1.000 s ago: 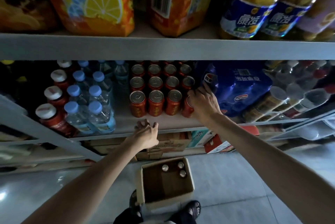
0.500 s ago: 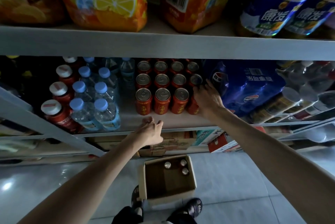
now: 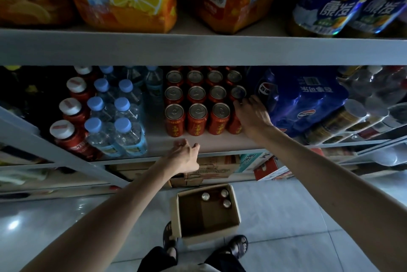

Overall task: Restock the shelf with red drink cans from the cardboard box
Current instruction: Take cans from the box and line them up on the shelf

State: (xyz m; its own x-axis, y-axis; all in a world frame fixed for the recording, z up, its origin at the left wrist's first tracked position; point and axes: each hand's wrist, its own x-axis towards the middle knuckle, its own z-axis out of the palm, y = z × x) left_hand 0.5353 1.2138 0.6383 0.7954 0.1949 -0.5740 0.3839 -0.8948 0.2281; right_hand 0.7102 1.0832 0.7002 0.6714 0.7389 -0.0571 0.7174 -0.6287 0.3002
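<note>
Red aluminium drink can (image 3: 233, 125) sits at the right end of the front row on the grey metal shelf (image 3: 154, 138), just left of the blue shrink-wrapped bottle pack (image 3: 304, 100), and your right hand (image 3: 253, 115) lies over its top. Fingers stretch far, w/ the tips at the rim of the 2nd-row can (image 3: 239, 92) behind. Can't tell whether you're gripping the can or only pressing on it, since the palm hides the contact. Your left hand (image 3: 187, 157) rests on the shelf's near edge, fingers loosely curled, holding nothing.

Step in hand, I'd say: seating this can to finish the front row of four. The other three front cans (image 3: 197, 119) stand level beside it. Next move prob. calls for letting go w/o knocking the neighbours, then going down to the brown cardboard box (image 3: 198, 219) on the floor by your feet, where three more cans (image 3: 224, 193) stand at its far side. A new row would have to start nearer the shelf edge, and room there looks tight.

Vs 1 sec ago: your right hand was wrapped round the can's side w/ the can's left face showing; now it's slid up and further over the top. Left hand's in the same spot, box count unchanged at three.
</note>
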